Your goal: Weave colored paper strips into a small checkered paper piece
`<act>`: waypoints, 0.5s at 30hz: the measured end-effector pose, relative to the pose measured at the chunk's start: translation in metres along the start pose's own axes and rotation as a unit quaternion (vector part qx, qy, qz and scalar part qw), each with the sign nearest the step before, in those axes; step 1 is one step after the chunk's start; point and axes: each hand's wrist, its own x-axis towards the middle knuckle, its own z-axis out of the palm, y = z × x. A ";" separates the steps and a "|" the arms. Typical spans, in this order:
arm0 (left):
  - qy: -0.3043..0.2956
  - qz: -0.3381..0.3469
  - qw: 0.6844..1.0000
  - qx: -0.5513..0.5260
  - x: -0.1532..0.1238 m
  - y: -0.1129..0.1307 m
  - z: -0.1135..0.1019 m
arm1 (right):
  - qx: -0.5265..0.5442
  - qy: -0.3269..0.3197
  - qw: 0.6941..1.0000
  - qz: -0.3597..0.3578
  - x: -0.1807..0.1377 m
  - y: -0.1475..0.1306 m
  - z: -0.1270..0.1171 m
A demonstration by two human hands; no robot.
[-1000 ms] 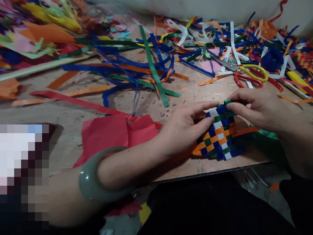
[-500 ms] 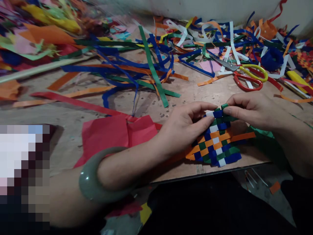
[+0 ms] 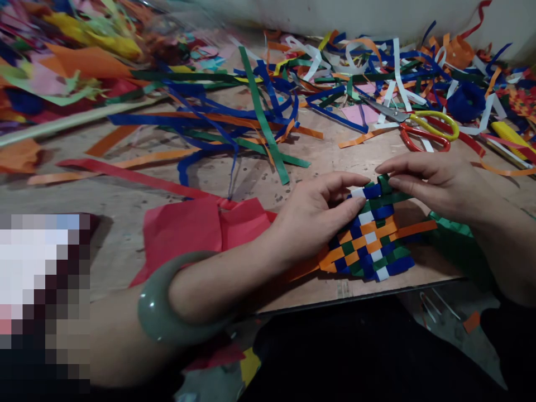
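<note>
Now the left hand [image 3: 307, 218] pinches the woven mat [image 3: 371, 237], between three and four o'clock by the near edge of the tabletop [image 3: 326, 156], presumably so the strips don't slip; the right hand's [image 3: 446, 181] fingers part at the green loop [image 3: 382, 182], mat's twelve o'clock, where they pinched it moments earlier!

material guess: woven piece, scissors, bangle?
Woven piece: likely paper or ribbon strips, low sheen, flat and sharply creased. Scissors: blades look metal, grey with shine; handles probably smooth plastic, solid yellow and red. Bangle: polished stone or glass perhaps, grey-green with bright highlights.
</note>
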 end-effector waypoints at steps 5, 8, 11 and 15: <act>-0.012 0.011 1.000 0.026 0.000 0.000 0.000 | -0.006 -0.025 1.000 0.010 0.001 -0.005 0.000; -0.012 0.020 0.999 0.039 0.000 0.000 0.000 | -0.014 -0.035 0.999 0.027 0.002 -0.007 -0.001; -0.020 0.019 0.999 0.032 -0.001 0.001 0.001 | -0.013 -0.042 0.998 0.041 0.003 -0.007 0.000; -0.029 -0.007 0.999 0.023 0.000 0.002 0.001 | 0.009 -0.053 0.998 0.041 0.004 -0.005 0.001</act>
